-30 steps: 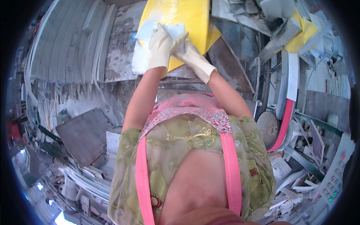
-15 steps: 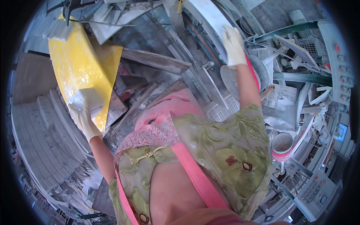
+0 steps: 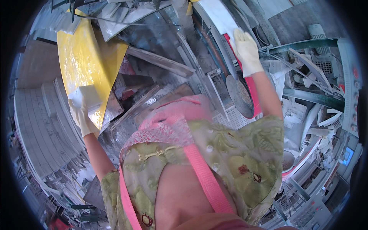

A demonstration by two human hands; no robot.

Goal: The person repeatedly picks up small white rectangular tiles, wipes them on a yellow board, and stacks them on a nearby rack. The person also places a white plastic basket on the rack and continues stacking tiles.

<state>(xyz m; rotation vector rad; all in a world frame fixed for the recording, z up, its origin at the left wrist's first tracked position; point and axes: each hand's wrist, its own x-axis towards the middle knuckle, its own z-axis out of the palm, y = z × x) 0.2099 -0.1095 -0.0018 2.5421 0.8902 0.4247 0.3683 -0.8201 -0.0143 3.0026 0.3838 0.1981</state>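
My left hand [image 3: 79, 117], in a pale glove, is closed on a small white square tile [image 3: 89, 97]. The tile sits over the lower part of a wet, shiny yellow sheet [image 3: 78, 57] that hangs in a curve. My right hand [image 3: 246, 50], also gloved, reaches to the far right with its fingers stretched out together. Its fingertips are at the near end of a long white slab [image 3: 216, 15]; whether they press on it, I cannot tell. Below that hand runs a red-edged band [image 3: 253, 97] beside a round grey disc [image 3: 239, 94].
Grey slabs [image 3: 46, 126] stand stacked at the left. Wooden boards [image 3: 161, 61] lie across the middle. A white perforated tray [image 3: 234, 119] is near my pink apron. Control panels with buttons [image 3: 350, 80] and green bars [image 3: 314, 97] stand at the right.
My right hand has shifted right and slightly nearer, off the white slab's face to its end, baring more red band. My left hand still holds the tile, slightly farther left.
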